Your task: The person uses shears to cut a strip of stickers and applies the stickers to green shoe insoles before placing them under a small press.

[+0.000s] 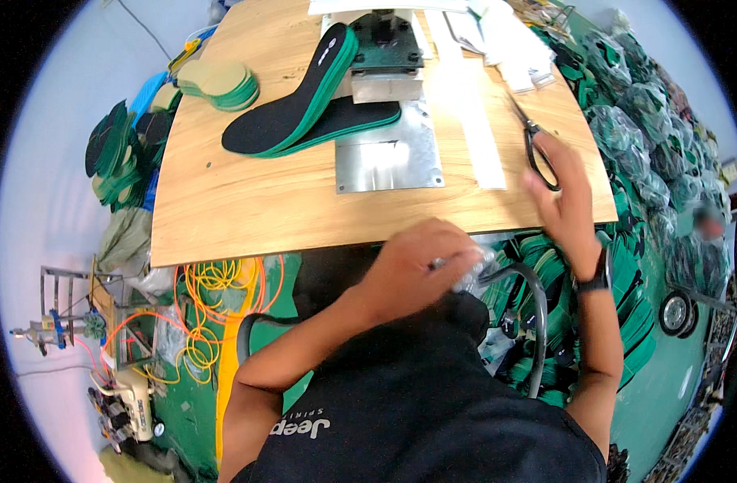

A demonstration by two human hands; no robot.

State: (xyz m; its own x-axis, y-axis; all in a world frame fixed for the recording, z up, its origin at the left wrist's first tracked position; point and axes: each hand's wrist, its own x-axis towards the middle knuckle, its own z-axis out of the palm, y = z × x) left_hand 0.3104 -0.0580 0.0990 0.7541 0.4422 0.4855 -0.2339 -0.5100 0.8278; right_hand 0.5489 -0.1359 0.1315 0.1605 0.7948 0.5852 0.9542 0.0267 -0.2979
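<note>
Black shirt nearest; above it the left hand curls beside clear plastic, blur hiding from me whether it grips. Right hand loose, thumb and fingers parted about the handle of the scissors, contact unclear; these lie at the table's right, probably for easy reach. Insoles overlap by the press, perhaps kept handy.

Bright light, glare on metal plate, motion-blurred hands, dark curved rim
</note>
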